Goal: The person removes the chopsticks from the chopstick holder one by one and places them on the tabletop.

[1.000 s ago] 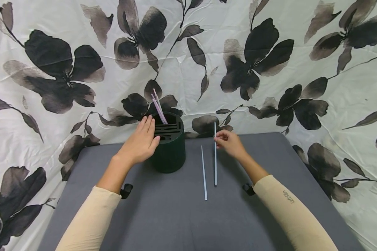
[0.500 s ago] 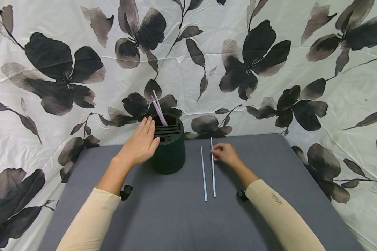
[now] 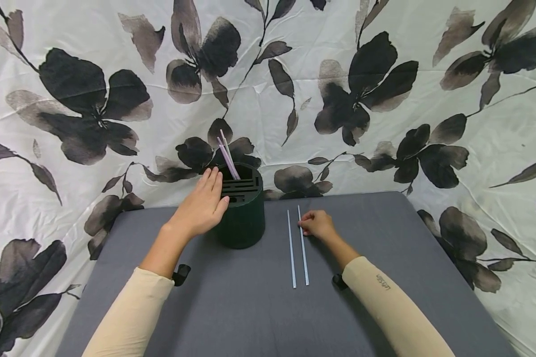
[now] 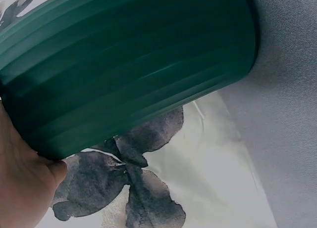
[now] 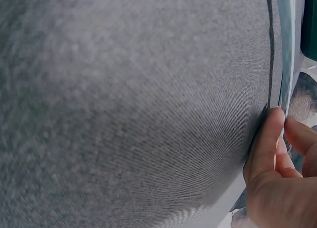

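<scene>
My left hand (image 3: 201,206) rests with straight fingers against the left rim of a dark green cylindrical holder (image 3: 241,228). In the left wrist view its thumb side (image 4: 25,183) touches the ribbed wall of the holder (image 4: 129,69). To the right of the holder, my right hand (image 3: 318,224) pinches a thin light-blue stick (image 3: 304,258) near its far end. The right wrist view has the thumb and fingers (image 5: 272,139) at that stick (image 5: 286,50), which lies on or just above the table. A matching light-blue stick (image 3: 292,253) lies parallel on its left.
Lilac sticks (image 3: 229,158) lean out of the holder's back opening; slots (image 3: 241,186) cross the front of its top. The grey cloth-covered table (image 3: 250,307) meets a floral fabric backdrop (image 3: 268,109) at its far edge.
My right hand has lowered the light-blue stick toward the table and moved it left and nearer, beside the other one. My left hand has stayed on the holder.
</scene>
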Available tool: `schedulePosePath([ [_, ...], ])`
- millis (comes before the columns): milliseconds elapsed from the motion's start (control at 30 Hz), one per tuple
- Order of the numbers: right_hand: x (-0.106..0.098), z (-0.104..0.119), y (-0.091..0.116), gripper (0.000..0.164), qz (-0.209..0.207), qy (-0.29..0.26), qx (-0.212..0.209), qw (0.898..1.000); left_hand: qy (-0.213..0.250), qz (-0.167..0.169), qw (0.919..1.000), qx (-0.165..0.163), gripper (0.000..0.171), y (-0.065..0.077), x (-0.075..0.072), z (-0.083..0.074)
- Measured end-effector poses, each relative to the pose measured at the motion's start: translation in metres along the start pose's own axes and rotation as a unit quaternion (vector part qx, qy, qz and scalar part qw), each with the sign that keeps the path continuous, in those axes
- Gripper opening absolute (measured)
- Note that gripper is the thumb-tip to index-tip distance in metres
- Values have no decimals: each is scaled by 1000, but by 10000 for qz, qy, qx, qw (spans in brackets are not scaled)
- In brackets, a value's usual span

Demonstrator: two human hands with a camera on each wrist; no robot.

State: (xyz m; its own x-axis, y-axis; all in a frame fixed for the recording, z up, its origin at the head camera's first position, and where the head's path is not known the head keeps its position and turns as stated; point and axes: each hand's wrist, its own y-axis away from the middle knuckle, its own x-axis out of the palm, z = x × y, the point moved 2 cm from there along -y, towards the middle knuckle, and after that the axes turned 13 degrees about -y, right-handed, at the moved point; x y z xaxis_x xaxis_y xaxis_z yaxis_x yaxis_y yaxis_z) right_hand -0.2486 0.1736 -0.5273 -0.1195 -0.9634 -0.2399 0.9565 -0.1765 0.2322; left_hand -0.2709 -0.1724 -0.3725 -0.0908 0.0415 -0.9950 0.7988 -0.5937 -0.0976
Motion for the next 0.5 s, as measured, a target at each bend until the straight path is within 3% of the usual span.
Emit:
schedulePosePath([
  [200, 0, 1, -23, 12, -65, 539, -139, 9984, -56, -33, 9998, -188, 71, -11, 4, 0],
  [367, 1, 2, -38, 6, -127, 1254, -475, 9909, -111, -82, 9995, -292, 71, -21, 7, 0],
  [500, 2, 4, -51, 4, -73, 1508, -731, 9858, -132, -60, 9989, -439, 71, -27, 9, 0],
])
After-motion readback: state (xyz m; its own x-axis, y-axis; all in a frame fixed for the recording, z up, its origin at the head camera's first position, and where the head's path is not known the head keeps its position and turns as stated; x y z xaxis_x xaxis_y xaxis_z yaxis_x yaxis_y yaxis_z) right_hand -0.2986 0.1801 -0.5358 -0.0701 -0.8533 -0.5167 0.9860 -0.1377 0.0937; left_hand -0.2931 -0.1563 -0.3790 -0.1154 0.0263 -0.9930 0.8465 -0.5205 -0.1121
